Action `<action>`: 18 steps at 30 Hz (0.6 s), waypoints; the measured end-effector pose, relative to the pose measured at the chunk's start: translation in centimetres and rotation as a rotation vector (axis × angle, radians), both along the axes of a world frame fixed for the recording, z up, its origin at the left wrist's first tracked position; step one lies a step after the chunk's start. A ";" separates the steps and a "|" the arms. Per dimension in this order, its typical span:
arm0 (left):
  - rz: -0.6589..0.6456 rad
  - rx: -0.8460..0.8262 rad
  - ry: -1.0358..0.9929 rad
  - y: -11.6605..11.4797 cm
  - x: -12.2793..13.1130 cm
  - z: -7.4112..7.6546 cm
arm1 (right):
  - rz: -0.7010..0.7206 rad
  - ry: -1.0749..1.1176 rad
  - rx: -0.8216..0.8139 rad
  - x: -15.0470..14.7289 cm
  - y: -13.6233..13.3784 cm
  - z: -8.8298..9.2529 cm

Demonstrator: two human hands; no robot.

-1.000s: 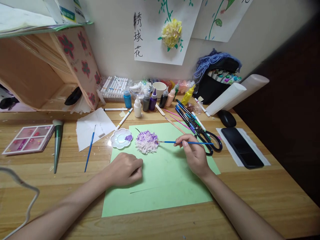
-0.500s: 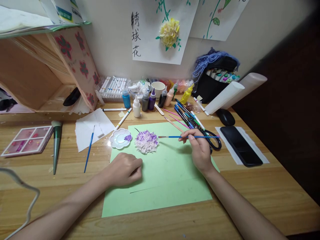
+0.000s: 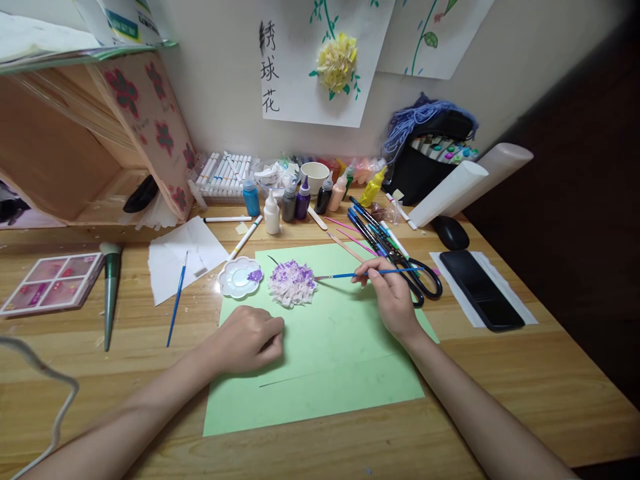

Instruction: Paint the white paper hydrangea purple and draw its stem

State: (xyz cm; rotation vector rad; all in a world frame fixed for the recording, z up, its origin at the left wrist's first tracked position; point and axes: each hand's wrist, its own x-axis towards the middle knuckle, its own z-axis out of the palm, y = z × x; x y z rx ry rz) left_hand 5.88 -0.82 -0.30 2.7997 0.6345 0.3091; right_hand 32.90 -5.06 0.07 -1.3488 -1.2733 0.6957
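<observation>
My right hand pinches a blue-handled paintbrush, held nearly level. Its bristles meet the right edge of a ruffled paper flower, whose upper petals carry purple paint and whose lower ones are pale. The flower lies on a sheet of light green paper. Resting on that sheet, my left hand is curled into a loose fist below the flower; whether anything is inside the fingers is hidden. Left of the flower stands a white scalloped palette with a dab of purple paint.
Paint bottles line the back around a paper cup. Scissors and several pens lie right of the flower, near a phone. A second paintbrush and a makeup brush lie at left.
My right hand has shifted slightly left with the paintbrush, bringing its tip from just beside the flower to its right edge. My left hand stays put.
</observation>
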 end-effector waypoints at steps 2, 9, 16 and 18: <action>-0.002 0.004 -0.004 0.0 0.0 0.0 | -0.008 0.007 0.016 0.0 0.0 0.0; -0.011 0.004 -0.011 0.0 0.0 -0.1 | 0.015 -0.017 0.027 0.0 0.1 -0.1; -0.018 0.002 -0.008 -0.1 -0.1 0.0 | -0.001 -0.018 0.031 0.2 0.1 0.1; -0.018 0.000 -0.007 0.0 -0.1 0.0 | -0.012 -0.009 0.049 0.2 0.1 0.2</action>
